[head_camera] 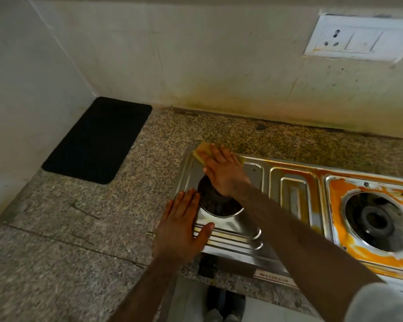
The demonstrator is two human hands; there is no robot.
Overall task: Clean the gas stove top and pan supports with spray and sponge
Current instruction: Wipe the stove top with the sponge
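Observation:
A steel two-burner gas stove [254, 238] sits on the granite counter. My right hand [221, 173] lies flat with straight fingers on a yellow sponge [201, 151], pressing it onto the stove's far left corner. Flat on the stove's near left edge rests my left hand [184, 225], fingers straight, beside the left burner [216, 202]. The left half of the top is shiny. Orange grime covers the steel around the right burner [377, 220]. No pan supports or spray bottle are in view.
A black mat [98, 140] lies on the granite counter [68, 240] at the far left, in the wall corner. The stained tiled wall behind carries a white socket and switch plate [356, 38]. A dark knob [207, 266] sits on the stove's front.

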